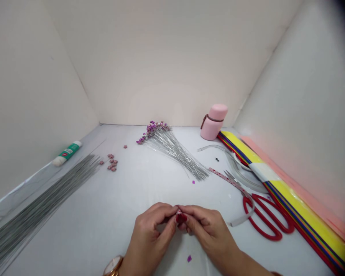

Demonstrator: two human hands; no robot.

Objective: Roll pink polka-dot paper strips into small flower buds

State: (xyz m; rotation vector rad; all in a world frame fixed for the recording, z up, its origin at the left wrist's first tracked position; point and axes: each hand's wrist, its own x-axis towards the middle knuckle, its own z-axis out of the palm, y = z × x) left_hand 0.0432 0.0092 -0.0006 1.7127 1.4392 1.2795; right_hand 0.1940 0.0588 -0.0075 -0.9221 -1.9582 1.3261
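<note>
My left hand (156, 226) and my right hand (208, 228) meet at the front middle of the table. Thumbs and fingertips of both pinch a small pink patterned piece (178, 211), mostly covered by the fingers. It looks like the little pink folded stars (112, 161) lying in a loose group at the left. Below the hands lies a purple scrap (189, 258), and another purple scrap (193, 182) rests farther back. Beyond them is a fanned bunch of silver wire stems (175, 149) with purple and pink tips. A pink patterned strip (222, 176) runs towards the scissors.
Red-handled scissors (266, 218) lie right of my hands, near clear curled strips (243, 220). Banded coloured sheets (293, 199) line the right wall. A pink bottle (213, 122) stands at the back. Bare grey wires (46, 203) and a glue stick (67, 153) lie at left.
</note>
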